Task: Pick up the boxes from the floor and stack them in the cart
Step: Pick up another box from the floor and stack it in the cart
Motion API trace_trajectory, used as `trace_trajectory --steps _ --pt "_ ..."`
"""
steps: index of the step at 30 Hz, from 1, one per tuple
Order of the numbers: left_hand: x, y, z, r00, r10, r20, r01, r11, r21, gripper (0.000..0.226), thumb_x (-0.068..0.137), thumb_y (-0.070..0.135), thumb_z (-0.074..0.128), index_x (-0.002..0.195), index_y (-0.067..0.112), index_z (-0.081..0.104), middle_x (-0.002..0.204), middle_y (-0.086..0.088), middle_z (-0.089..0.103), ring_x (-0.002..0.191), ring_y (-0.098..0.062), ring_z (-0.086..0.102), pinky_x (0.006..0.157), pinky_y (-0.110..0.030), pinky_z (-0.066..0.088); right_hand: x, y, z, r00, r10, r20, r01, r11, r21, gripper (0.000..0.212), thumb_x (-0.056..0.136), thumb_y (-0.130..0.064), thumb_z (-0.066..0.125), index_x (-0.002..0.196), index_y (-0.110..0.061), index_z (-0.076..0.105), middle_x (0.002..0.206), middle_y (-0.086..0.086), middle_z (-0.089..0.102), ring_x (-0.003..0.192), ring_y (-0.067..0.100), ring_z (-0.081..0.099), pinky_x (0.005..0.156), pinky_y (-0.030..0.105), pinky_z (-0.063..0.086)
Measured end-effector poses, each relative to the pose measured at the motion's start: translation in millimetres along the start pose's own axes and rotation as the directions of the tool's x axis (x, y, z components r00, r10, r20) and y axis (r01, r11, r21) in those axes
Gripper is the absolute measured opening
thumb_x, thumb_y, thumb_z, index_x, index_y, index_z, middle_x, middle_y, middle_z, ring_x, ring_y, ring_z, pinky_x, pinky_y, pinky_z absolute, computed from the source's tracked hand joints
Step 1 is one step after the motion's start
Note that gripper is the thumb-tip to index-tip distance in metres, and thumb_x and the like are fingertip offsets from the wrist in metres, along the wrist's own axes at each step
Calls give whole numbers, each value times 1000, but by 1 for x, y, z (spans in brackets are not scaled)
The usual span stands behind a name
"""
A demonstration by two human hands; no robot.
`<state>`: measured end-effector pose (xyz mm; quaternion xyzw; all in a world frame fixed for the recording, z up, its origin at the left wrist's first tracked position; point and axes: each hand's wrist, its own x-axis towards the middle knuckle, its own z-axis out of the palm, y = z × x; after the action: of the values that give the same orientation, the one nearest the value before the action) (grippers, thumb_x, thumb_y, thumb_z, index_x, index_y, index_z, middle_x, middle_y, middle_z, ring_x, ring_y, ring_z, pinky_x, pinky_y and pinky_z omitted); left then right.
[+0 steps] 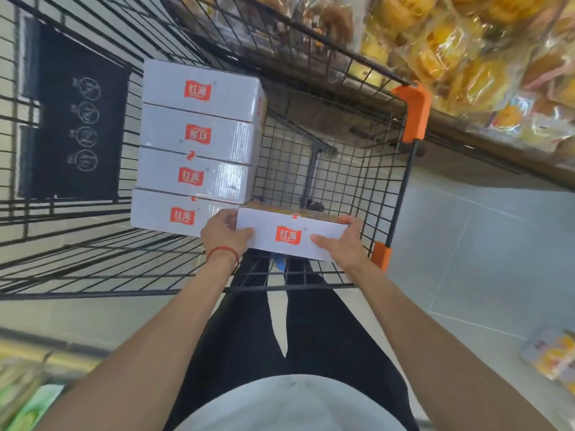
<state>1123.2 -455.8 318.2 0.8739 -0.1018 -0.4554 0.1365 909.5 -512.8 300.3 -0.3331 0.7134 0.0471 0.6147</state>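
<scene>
Person loading a wire cart (pixel 401 194), seen from the head. Each white box carries a red label with the white characters 红派; a smaller line beneath them is too fine to read. A row of four boxes (pixel 199 132) lies along the left side of the cart's basket, the label on the second from the far end being upside down. A fifth box (pixel 292 234) is held over the near right part of the basket, above the near rim; whether its left corner touches the nearest box of the row cannot be told. The left hand (pixel 225 233), with a red cord (pixel 222 251) at the wrist, grips the left end of this box and the right hand (pixel 342 241) grips the right end, each thumb on the upper face, the fingers hidden behind the far side; both forearms reach forward. Orange corner guards (pixel 415 112) mark the cart's right rim. Left of the cart hangs a black panel (pixel 77 119) with four chalk-like drawings, hard to make out. Right of the cart, bagged yellow goods (pixel 451 51) are cut off by the frame.
</scene>
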Motion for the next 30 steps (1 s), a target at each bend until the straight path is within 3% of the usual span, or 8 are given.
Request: trace_trajectory --steps 6,10,13,16,22,26,27,30 --pt "3 -3 10 1000 -28 11 29 999 -28 46 83 5 76 126 12 61 127 -8 66 113 -24 63 99 -34 50 17 4 -1 999 17 28 -16 1000 -15 81 94 -3 71 151 -25 17 126 5 51 92 8 59 61 14 53" --pt "2 -3 11 999 -38 -13 38 999 -35 40 88 3 69 127 13 60 128 -8 65 115 -24 62 101 -36 49 15 5 -5 1000 14 23 -14 1000 -3 94 92 -5 75 159 -24 12 129 2 48 112 20 55 81 23 51" --pt "-2 0 7 999 -33 -28 32 999 -37 38 91 4 65 129 12 61 130 -8 64 120 -26 61 103 -36 47 14 5 -8 1000 0 23 1 1000 -18 81 91 -6 76 153 -19 26 129 3 51 112 20 53 73 16 49" --pt "-6 5 1 999 -20 -46 18 999 -50 40 94 6 61 134 12 59 140 -8 56 129 -28 53 107 -35 43 11 3 -11 1000 -9 7 9 1000 -22 71 93 -5 73 150 -18 32 131 6 53 113 23 56 78 24 52" --pt "-20 4 -9 995 42 92 -39 999 -35 35 97 17 58 132 14 61 134 -8 62 125 -30 56 112 -45 42 -17 -4 -23 996 -89 -32 90 996 19 48 100 -10 65 143 -13 46 129 6 54 108 22 57 67 22 48" --pt "-39 8 -9 977 159 141 -151 987 -61 29 95 21 60 123 18 66 126 -7 66 119 -30 59 107 -52 47 -52 5 -35 977 -187 -107 195 978 70 39 98 -15 66 137 -9 59 132 8 61 116 22 59 102 33 48" --pt "-45 11 -9 967 194 163 -185 981 -65 27 94 22 61 120 19 67 124 -5 67 118 -29 60 106 -51 48 -64 8 -39 972 -191 -134 206 973 105 37 98 -16 66 135 -10 61 131 6 63 114 20 62 102 32 49" --pt "-69 22 -8 929 285 237 -270 958 -97 23 94 19 62 117 20 68 118 0 67 115 -23 60 107 -48 48 -100 22 -47 960 -168 -223 234 920 314 30 101 -13 61 130 -9 62 113 1 69 85 8 64 69 15 53"
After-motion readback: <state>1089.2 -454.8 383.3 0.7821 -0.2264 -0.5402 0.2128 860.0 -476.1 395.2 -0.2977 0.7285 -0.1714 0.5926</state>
